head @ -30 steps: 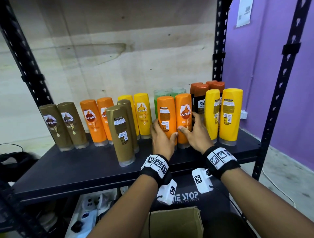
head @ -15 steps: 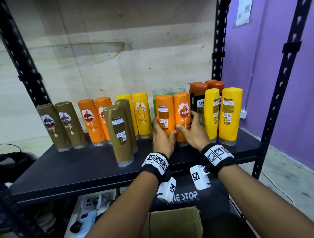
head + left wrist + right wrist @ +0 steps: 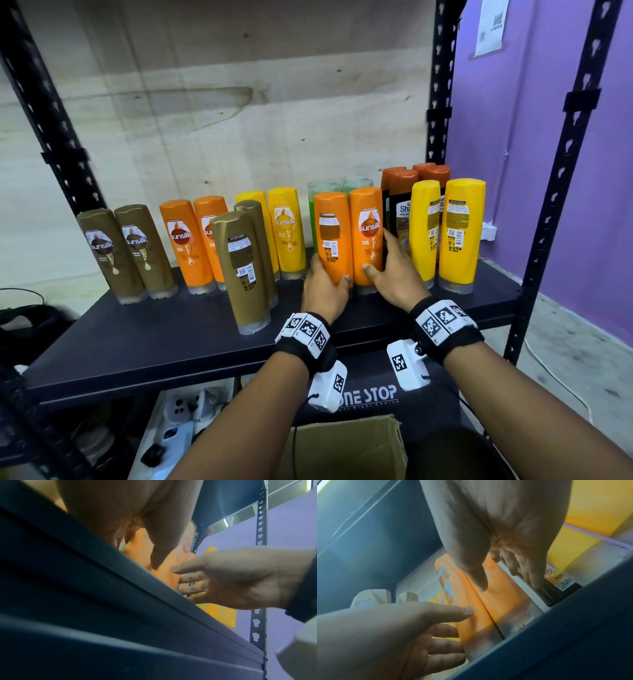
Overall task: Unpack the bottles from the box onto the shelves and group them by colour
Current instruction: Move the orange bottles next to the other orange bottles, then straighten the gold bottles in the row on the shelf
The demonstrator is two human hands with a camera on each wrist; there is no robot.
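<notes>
Two orange bottles stand side by side, touching, at the middle of the black shelf [image 3: 171, 342]. My left hand [image 3: 323, 287] grips the left orange bottle [image 3: 330, 236] low down, thumb on its front and fingers round its left side. Just to the right, my right hand [image 3: 390, 274] grips the right orange bottle [image 3: 368, 233] the same way, fingers between it and the dark shampoo bottles [image 3: 400, 205]. The right wrist view shows both orange bottles [image 3: 501, 599] pressed together, with the left hand [image 3: 402, 628] beside them.
Along the shelf stand two brown bottles [image 3: 126, 253], an orange pair [image 3: 186, 243], two brown ones [image 3: 241, 270] further forward, a yellow pair [image 3: 286, 229], green bottles [image 3: 317, 192] behind, and two yellow ones [image 3: 460, 233] at the right. A cardboard box [image 3: 342, 445] sits below.
Both hands have stayed on the two orange bottles. Hands and bottles have barely shifted.
</notes>
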